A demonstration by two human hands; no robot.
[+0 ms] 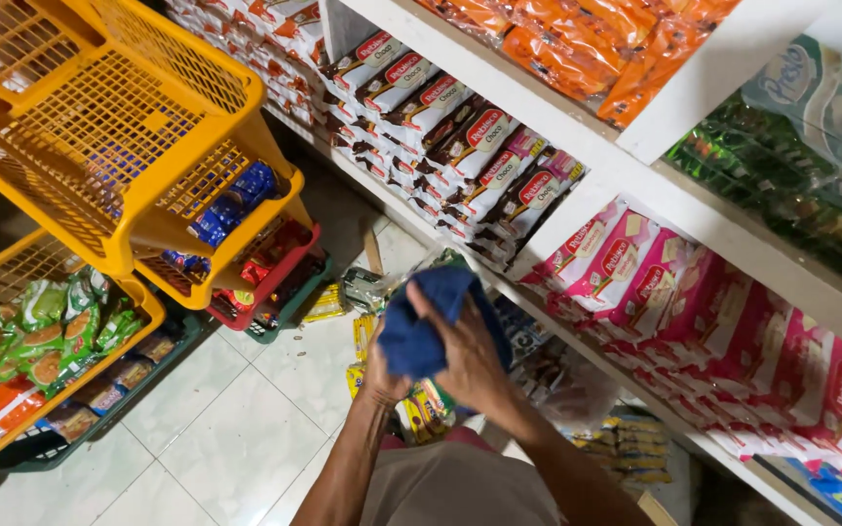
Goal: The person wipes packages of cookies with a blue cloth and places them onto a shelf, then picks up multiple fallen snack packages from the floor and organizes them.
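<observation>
Your right hand (470, 365) sits closest to the camera, its fingers (431, 310) curled and clamped over a bunched blue cloth (419, 336). Your left hand (379, 375) supports the cloth from below, fingers mostly hidden but gripping it too. You hold the cloth in front of you, above the white tiled floor (236, 429), just beside the white shelf (635, 190) of pink and brown snack boxes (635, 268). Yellow wire baskets (109, 136) stand well apart at left.
</observation>
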